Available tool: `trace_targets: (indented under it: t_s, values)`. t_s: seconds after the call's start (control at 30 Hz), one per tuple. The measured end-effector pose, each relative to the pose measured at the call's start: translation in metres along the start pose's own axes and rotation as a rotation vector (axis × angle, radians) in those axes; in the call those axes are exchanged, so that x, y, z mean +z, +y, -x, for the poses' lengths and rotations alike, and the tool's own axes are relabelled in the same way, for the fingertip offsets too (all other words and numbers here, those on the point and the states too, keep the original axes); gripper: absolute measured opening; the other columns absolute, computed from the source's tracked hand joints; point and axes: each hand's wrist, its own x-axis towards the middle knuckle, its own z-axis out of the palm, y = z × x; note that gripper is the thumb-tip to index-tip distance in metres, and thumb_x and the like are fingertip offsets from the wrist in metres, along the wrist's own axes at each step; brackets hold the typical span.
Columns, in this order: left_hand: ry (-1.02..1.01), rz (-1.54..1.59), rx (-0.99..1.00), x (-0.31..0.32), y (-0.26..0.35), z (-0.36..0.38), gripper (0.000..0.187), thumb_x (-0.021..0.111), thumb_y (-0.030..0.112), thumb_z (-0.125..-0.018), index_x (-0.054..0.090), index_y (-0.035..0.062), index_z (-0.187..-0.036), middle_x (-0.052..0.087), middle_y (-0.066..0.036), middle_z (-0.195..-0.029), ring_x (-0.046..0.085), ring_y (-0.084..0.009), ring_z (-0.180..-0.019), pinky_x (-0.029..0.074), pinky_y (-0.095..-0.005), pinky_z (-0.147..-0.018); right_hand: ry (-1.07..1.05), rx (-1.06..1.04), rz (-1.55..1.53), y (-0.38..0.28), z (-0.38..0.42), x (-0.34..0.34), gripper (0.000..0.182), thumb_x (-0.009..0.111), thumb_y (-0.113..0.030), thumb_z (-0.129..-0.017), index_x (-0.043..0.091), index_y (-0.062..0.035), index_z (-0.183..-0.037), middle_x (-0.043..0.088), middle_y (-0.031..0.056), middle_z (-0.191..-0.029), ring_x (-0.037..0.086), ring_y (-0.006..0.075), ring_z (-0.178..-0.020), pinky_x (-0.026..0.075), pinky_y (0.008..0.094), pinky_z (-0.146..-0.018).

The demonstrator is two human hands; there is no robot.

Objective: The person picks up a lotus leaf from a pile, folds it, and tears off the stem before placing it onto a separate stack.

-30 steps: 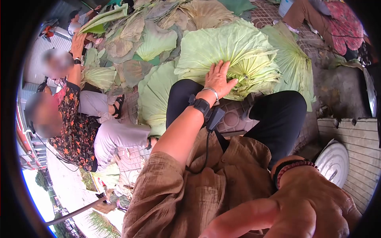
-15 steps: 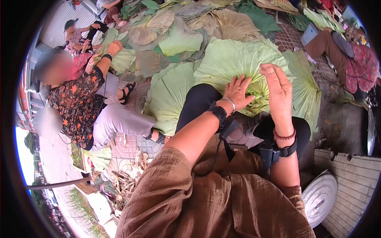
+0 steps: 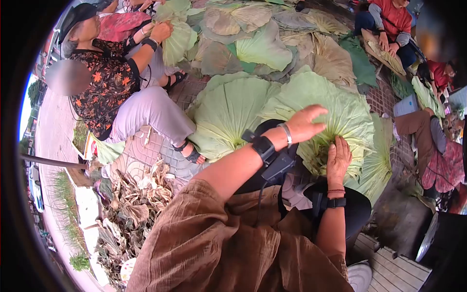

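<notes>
A large pale green lotus leaf (image 3: 318, 95) lies spread over my knees, its veins running to a crumpled, darker middle. My right hand (image 3: 338, 158) rests flat on the leaf beside that middle, fingers stretched out. Above the leaf's left half, my left hand (image 3: 305, 124) is raised with its fingers apart, holding nothing. Another lotus leaf (image 3: 226, 107) is spread to the left of my knees. A third pale leaf (image 3: 379, 158) hangs at the right, partly under the first.
Many dried and green leaves (image 3: 272, 46) cover the paving ahead. At the left sits a co-worker in a flowered shirt (image 3: 104, 80), handling a leaf. Withered scraps (image 3: 138, 204) are heaped at the lower left. Other people sit at the right, near a slatted wooden board (image 3: 394, 267).
My left hand has lifted off the leaf. My right hand has come down from above onto the leaf. The camera view has turned left.
</notes>
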Motion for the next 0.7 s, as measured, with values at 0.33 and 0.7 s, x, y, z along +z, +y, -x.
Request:
trace_targets:
  t_s: [0.33,0.7]
  values:
    - [0.268,-0.032,-0.850,-0.185,-0.290,0.169,0.019,0.059,0.023,-0.082,0.053,0.0098,-0.095,0.056,-0.001,-0.097,0.057,-0.0174,-0.083,0.047,-0.0360,-0.068,0.060,-0.080,0.015,-0.009,-0.004,0.003,0.043,0.042,-0.033,-0.093,0.049,-0.0079,-0.127,0.048,0.0120,-0.128,0.039,0.0309,-0.122,0.022,0.0458,-0.104]
    - [0.371,1.029,-1.250,-0.100,-0.264,0.179,0.036,0.040,0.048,-0.092,0.051,0.0139,-0.091,0.057,-0.004,-0.094,0.054,-0.0186,-0.094,0.042,-0.0341,-0.074,0.046,-0.130,0.060,-0.013,-0.005,0.001,0.042,0.044,-0.027,-0.092,0.048,-0.0025,-0.125,0.047,0.0150,-0.127,0.040,0.0334,-0.119,0.025,0.0433,-0.103]
